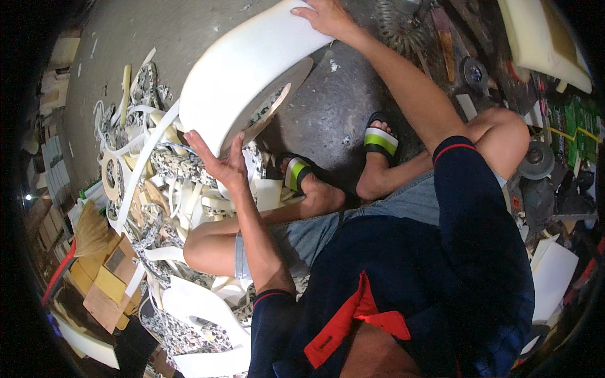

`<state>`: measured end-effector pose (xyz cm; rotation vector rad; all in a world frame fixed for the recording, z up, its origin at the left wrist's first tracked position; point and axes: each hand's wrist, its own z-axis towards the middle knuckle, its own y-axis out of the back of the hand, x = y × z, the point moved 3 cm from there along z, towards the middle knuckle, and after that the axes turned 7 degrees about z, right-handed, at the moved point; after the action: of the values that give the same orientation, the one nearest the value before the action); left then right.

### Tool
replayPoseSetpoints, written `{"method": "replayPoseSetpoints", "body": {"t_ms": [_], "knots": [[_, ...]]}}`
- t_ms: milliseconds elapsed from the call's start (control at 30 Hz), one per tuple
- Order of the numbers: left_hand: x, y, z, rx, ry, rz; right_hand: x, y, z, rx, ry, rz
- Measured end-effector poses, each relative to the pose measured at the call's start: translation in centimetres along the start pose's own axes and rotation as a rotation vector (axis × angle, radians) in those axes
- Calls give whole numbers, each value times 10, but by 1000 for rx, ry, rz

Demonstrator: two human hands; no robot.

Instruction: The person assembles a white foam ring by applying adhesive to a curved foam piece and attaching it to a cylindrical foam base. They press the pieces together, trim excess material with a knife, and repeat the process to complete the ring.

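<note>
A large curved piece of white upholstery foam [252, 69] is held up between my two hands, tilted from lower left to upper right. A thin tan board-like part [296, 79] shows along its inner side; how they join cannot be made out. My right hand [324, 17] grips the far upper end, fingers over the edge. My left hand [222, 162] cups the lower near end, thumb and fingers spread to either side of it. A long thin white foam strip [142, 170] runs down from near the piece's left edge onto the scraps.
A heap of white and speckled foam offcuts [183, 164] lies at my left, beside a straw broom [93, 230] and cardboard pieces [110, 286]. At my right are a grinder-like disc tool [535, 159], a coiled hose [400, 31] and a cream foam block [545, 44].
</note>
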<state>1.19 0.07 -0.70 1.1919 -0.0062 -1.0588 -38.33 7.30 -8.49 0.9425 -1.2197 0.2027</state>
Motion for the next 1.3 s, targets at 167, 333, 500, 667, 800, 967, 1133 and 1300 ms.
{"method": "replayPoseSetpoints", "body": {"t_ms": [167,333,500,667,800,967,1133,1300], "knots": [[6,-1,-1,-19,-1,60,-11,-28,5,12,66,-7],[10,-2,-3,-19,22,-2,-18,-39,-8,-84,84,44],[10,-2,-2,1,27,27,-12,-44,-17,-80,45,109],[11,-2,-3,5,45,-10,-19,-51,-11,-33,3,148],[8,-3,-2,10,15,10,-23,-59,-14,-89,35,127],[2,5,-1,-16,-39,66,13,-35,-24,74,-191,-73],[-6,8,-1,-25,-60,49,141,-4,-52,-167,352,-208],[-5,9,0,-31,-38,-21,218,-74,-106,286,489,-399]]}}
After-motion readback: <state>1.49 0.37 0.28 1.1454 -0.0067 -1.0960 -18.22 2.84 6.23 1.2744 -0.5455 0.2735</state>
